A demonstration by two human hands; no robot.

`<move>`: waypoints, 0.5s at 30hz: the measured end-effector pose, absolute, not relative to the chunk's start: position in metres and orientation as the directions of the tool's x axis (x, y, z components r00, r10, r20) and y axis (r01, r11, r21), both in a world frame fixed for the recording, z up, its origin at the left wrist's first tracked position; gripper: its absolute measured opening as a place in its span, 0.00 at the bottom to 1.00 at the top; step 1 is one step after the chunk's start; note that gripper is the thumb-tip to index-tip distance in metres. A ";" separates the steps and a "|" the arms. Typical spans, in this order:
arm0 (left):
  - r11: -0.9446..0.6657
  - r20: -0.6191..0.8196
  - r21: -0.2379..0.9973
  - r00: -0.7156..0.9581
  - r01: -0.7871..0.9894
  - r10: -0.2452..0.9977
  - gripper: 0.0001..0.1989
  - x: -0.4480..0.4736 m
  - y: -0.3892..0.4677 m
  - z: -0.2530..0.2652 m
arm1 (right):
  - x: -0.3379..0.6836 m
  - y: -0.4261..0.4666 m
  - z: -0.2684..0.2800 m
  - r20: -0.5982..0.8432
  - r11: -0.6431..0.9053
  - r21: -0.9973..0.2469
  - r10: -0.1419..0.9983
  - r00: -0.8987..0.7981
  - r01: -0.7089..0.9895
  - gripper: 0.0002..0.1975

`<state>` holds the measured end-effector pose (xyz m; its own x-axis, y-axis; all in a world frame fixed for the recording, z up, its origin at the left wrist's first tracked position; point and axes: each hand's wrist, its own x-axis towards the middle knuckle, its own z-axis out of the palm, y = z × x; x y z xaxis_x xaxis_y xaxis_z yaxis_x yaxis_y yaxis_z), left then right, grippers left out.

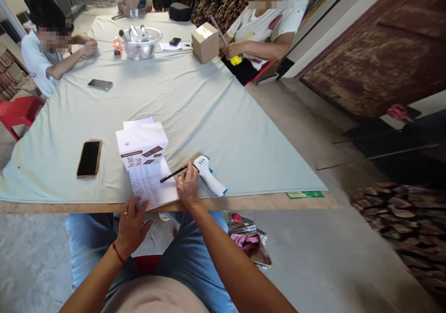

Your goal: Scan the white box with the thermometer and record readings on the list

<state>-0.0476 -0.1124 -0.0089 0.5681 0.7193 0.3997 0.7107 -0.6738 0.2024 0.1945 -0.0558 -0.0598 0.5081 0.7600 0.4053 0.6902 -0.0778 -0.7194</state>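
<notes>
My right hand (pixel 188 185) is closed on a black pen (pixel 173 174), whose tip points left, over a sheet of handwritten paper (pixel 149 187) at the table's near edge. My left hand (pixel 131 222) lies with fingers spread at the paper's lower left corner; a ring and a red cord are on it. Just right of my right hand lies a white and blue infrared thermometer (pixel 211 176). A white printed box (pixel 142 144) stands on the far part of the paper, hiding some of it.
A phone (pixel 89 159) lies at the left; another phone (pixel 100 84) is farther off. Beyond are a plastic basin (pixel 141 50) with bottles, an orange object (pixel 117 48) and a cardboard box (pixel 205 43). Several people sit around the cloth-covered table (pixel 223 131); one holds a yellow tape measure (pixel 236 60).
</notes>
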 end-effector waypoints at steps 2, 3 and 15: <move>-0.675 0.371 0.194 0.583 0.712 0.722 0.22 -0.049 -0.106 -0.009 | 0.193 -0.055 -0.058 0.382 -0.082 -0.747 0.759 0.527 0.660 0.31; -0.678 0.357 0.195 0.592 0.709 0.722 0.21 -0.049 -0.102 -0.009 | 0.194 -0.054 -0.058 0.374 -0.081 -0.756 0.761 0.530 0.650 0.31; -0.724 0.310 0.283 0.655 0.629 0.689 0.15 -0.053 -0.083 0.009 | 0.193 -0.053 -0.060 0.390 -0.051 -0.733 0.786 0.480 0.679 0.26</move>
<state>-0.0533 -0.0832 0.0094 0.6547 0.6894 0.3099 0.6288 -0.7243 0.2829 0.1926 -0.0535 -0.0597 0.4805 0.7856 0.3899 0.6786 -0.0513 -0.7327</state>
